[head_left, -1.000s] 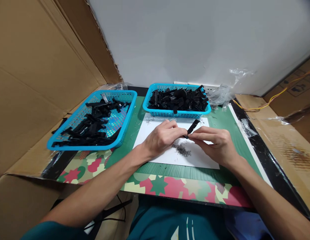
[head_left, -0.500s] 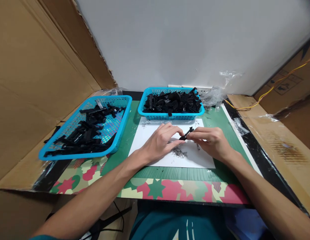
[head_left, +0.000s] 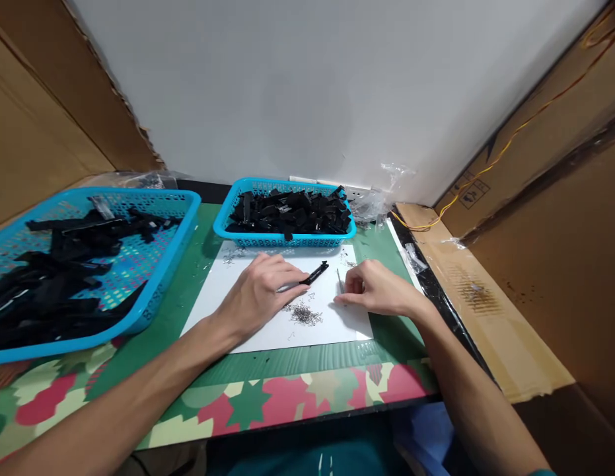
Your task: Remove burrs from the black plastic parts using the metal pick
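Observation:
My left hand pinches a slim black plastic part, its free end pointing up and to the right. To the right, my right hand has its fingers curled and its thumb against a thin grey metal tool, whose exact kind I cannot make out. Between and below the hands, a pile of tiny metal pieces, perhaps small springs, lies on a white sheet.
A blue basket heaped with black plastic parts stands behind the sheet. Another blue basket with more such parts is at left. Clear plastic bags and yellow wires lie at back right. Cardboard walls flank the table.
My right hand has left the black part and moved to the metal tool on the sheet. My left hand still holds the part. The view has turned right.

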`<state>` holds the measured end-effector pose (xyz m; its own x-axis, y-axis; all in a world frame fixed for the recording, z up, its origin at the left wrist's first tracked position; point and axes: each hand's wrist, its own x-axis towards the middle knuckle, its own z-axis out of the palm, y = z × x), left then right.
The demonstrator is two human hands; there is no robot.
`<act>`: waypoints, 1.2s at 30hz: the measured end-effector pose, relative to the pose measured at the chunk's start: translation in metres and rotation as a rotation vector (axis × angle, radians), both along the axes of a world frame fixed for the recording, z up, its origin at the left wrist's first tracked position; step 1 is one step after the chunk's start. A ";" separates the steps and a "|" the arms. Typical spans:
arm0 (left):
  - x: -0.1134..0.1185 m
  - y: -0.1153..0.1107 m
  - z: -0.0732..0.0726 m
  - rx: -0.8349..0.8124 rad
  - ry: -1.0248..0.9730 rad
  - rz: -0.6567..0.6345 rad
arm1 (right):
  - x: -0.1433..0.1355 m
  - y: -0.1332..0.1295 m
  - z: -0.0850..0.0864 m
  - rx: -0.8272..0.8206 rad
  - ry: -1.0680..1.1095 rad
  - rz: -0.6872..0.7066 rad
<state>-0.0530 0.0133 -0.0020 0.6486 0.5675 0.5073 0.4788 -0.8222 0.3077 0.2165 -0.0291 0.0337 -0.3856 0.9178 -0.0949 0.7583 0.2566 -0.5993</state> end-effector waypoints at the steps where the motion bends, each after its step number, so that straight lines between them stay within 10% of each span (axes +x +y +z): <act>1: 0.000 0.000 0.000 -0.009 0.001 -0.005 | 0.000 -0.001 -0.001 -0.005 -0.020 -0.008; 12: 0.005 -0.002 -0.004 -0.121 -0.036 0.005 | 0.014 -0.005 -0.001 -0.180 0.149 -0.148; 23: 0.010 -0.003 -0.008 -0.201 -0.080 0.009 | -0.032 0.003 -0.026 0.099 0.709 -0.138; 36: 0.010 -0.002 -0.013 -0.226 -0.121 0.052 | -0.051 0.001 -0.039 0.068 0.731 -0.174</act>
<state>-0.0426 0.0115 -0.0154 0.5573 0.7063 0.4364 0.4674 -0.7013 0.5382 0.1651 -0.0286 -0.0053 -0.1772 0.9660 0.1885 0.2070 0.2239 -0.9524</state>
